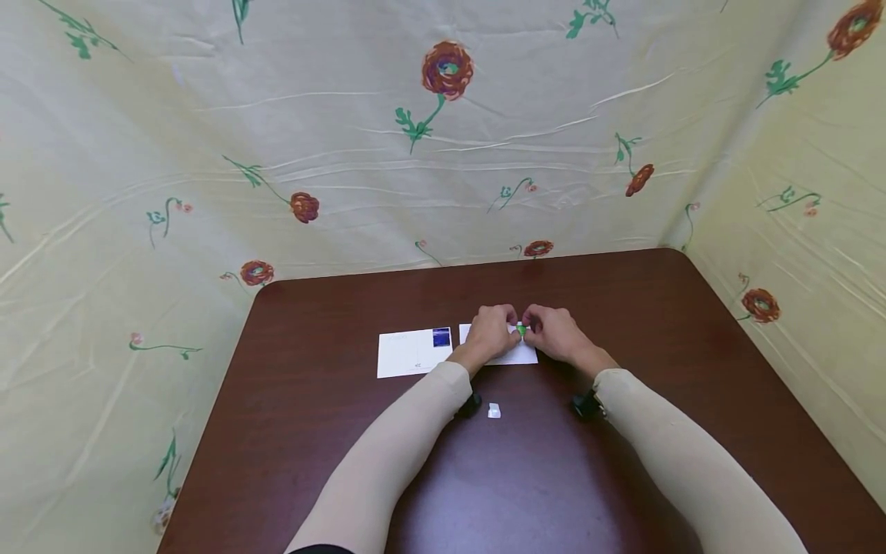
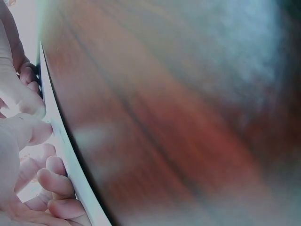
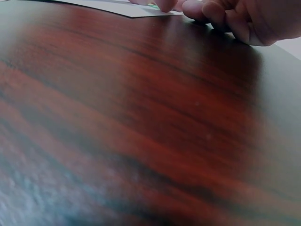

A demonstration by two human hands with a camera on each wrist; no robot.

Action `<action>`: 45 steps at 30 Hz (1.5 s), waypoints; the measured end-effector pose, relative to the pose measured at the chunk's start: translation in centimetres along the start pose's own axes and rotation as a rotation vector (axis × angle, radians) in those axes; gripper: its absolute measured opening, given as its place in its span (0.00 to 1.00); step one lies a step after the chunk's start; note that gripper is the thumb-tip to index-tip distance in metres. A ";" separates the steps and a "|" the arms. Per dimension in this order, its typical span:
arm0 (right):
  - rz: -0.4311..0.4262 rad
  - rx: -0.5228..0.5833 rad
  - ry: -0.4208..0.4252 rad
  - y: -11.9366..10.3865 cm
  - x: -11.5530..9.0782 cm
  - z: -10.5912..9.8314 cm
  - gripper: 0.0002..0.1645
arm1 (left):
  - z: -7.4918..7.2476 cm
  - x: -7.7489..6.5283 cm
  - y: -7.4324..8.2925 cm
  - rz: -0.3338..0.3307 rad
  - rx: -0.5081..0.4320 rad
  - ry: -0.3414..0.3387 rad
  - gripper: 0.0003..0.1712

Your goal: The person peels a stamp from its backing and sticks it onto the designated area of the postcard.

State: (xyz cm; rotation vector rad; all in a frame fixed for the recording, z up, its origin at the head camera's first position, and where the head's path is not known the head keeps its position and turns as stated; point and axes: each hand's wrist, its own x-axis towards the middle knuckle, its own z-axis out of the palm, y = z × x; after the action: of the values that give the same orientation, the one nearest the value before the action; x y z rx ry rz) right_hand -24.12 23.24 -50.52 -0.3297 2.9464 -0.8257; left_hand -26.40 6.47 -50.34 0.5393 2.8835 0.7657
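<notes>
A white card [image 1: 515,356] lies on the table, partly covered by my left hand [image 1: 490,331]. At its upper right corner a small green sticker [image 1: 522,330], which looks like a stamp, sits between my two hands. My left thumb and forefinger hold its left side, and my right hand [image 1: 557,335] pinches its right side with bent fingers. The fingertips hide part of it. In the left wrist view the card [image 2: 70,141] appears edge-on beside curled fingers. The right wrist view catches the card's corner [image 3: 136,12] and the right hand's curled fingers [image 3: 216,14].
Another white card [image 1: 408,354] with a dark blue stamp [image 1: 441,337] at its upper right lies to the left. A small whitish scrap [image 1: 494,411] is on the brown table [image 1: 512,485] between my forearms. Flowered cloth [image 1: 346,154] hangs behind and beside the table.
</notes>
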 end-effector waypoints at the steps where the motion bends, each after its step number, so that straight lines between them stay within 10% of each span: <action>1: -0.001 -0.003 -0.001 0.0 0.0 0.0 0.13 | 0.0 0.0 0.0 0.001 0.000 0.000 0.08; 30: -0.051 -0.081 0.007 0.4 0.4 0.3 0.14 | 0.3 0.1 -0.1 0.017 0.028 0.025 0.09; 45: -0.106 -0.110 0.024 1.2 0.1 -0.3 0.12 | -2.4 -0.6 0.0 0.057 -0.039 -0.161 0.24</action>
State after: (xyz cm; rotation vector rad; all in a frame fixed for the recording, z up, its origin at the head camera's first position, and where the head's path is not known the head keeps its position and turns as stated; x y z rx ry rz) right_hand -24.45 24.39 -50.91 -0.4899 3.0264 -0.6847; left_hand -26.29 5.17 -48.22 0.6501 2.7107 0.7477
